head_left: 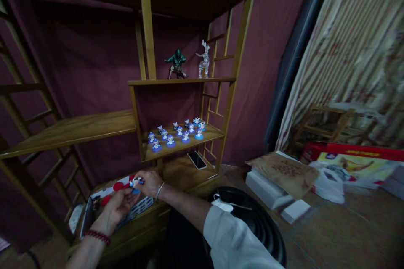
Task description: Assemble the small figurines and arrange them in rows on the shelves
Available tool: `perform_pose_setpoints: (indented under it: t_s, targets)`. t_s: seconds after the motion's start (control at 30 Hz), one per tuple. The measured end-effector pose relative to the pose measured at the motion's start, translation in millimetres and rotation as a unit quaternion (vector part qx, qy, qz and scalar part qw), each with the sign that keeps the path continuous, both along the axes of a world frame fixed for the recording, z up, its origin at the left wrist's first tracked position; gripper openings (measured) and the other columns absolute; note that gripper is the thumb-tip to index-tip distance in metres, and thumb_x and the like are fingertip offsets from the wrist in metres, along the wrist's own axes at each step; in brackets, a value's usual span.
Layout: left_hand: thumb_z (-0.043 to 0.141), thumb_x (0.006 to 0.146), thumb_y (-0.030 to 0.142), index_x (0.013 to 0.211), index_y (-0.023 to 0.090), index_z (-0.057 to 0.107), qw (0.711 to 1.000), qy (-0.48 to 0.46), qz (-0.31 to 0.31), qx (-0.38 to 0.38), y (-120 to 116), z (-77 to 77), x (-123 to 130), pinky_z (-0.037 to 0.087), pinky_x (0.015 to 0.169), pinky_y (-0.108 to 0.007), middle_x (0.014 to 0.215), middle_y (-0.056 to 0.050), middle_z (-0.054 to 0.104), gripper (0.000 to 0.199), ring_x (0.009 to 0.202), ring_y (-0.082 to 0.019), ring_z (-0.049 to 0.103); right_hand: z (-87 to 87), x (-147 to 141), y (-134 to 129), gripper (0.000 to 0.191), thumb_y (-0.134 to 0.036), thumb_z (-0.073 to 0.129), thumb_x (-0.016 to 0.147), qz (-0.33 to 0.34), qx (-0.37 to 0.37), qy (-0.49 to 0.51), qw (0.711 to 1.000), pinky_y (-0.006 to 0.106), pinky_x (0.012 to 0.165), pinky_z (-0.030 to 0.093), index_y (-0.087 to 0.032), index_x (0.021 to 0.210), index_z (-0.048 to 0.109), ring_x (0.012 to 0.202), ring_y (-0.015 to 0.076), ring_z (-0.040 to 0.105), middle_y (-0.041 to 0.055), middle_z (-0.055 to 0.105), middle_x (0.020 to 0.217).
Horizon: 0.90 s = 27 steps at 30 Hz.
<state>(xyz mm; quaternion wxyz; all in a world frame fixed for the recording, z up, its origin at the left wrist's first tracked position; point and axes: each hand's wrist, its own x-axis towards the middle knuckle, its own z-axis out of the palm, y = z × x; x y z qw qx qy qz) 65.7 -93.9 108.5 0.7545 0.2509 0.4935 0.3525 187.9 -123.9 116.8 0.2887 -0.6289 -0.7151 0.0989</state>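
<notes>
Low at the left of centre, my left hand (118,206) and my right hand (149,183) meet around a small blue-and-white figurine (136,183). The fingers of both hands are closed on it. Beneath them lies a box (142,207) with red round shapes and a patterned side, partly covered by my hands. On the small shelf (186,142) beyond, several similar figurines (171,140) stand upright in rows, on purple or blue bases.
A phone (196,160) lies on the lowest shelf. Above, a dark green figure (177,64) and a clear deer figure (204,59) stand. To the right are a round black object (265,227), white boxes (268,189) and a white bag (330,185).
</notes>
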Motion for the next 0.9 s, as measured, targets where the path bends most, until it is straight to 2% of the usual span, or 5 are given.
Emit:
perform_pose_setpoints:
  t_s: [0.17,0.33,0.47,0.67,0.9]
  targets:
    - [0.036,0.079,-0.003,0.076,0.011,0.049,0.997,-0.057,-0.033,-0.034,-20.8,20.8,25.2,0.054,0.053,-0.022,0.064,-0.005,0.060,0.020,0.054,-0.012,0.061,20.5,30.8,-29.8,0.026,-0.032,0.053,0.076,-0.002,0.060,0.000,0.998,0.019,0.075,0.042,-0.024,0.100,0.060,0.083,0.0115,0.059,-0.0011,0.066,0.089]
    - [0.036,0.079,-0.003,0.081,0.009,0.051,0.995,-0.075,-0.063,-0.021,-40.6,40.2,65.9,0.054,0.051,-0.021,0.067,-0.006,0.060,0.019,0.054,-0.012,0.062,39.4,72.2,-59.1,0.030,-0.034,0.056,0.075,-0.043,0.082,-0.010,0.996,0.019,0.075,0.041,-0.026,0.103,0.059,0.081,0.0111,0.058,-0.0018,0.065,0.087]
    - [0.036,0.078,-0.005,0.086,0.007,0.052,0.991,-0.101,-0.091,-0.019,-54.5,52.3,100.6,0.055,0.055,-0.023,0.071,-0.008,0.061,0.022,0.059,-0.014,0.063,46.0,103.4,-79.4,0.029,-0.033,0.054,0.077,-0.074,0.101,-0.001,0.992,0.018,0.074,0.042,-0.025,0.103,0.060,0.079,0.0106,0.058,-0.0008,0.064,0.087]
    - [0.037,0.074,-0.008,0.088,0.007,0.054,0.983,-0.130,-0.129,-0.011,-68.7,57.0,147.9,0.055,0.058,-0.023,0.070,-0.007,0.062,0.026,0.058,-0.013,0.063,48.0,143.6,-99.3,0.037,-0.030,0.057,0.073,-0.133,0.100,0.041,0.985,0.020,0.075,0.043,-0.020,0.109,0.057,0.080,0.0118,0.058,0.0022,0.064,0.094]
    - [0.038,0.071,-0.011,0.082,0.007,0.055,0.979,-0.139,-0.150,0.015,-74.1,62.9,192.6,0.054,0.057,-0.024,0.065,-0.005,0.062,0.028,0.056,-0.013,0.061,52.2,179.6,-113.9,0.028,-0.027,0.056,0.074,-0.179,0.112,0.056,0.976,0.023,0.077,0.044,-0.019,0.100,0.060,0.082,0.0131,0.058,0.0027,0.064,0.092]
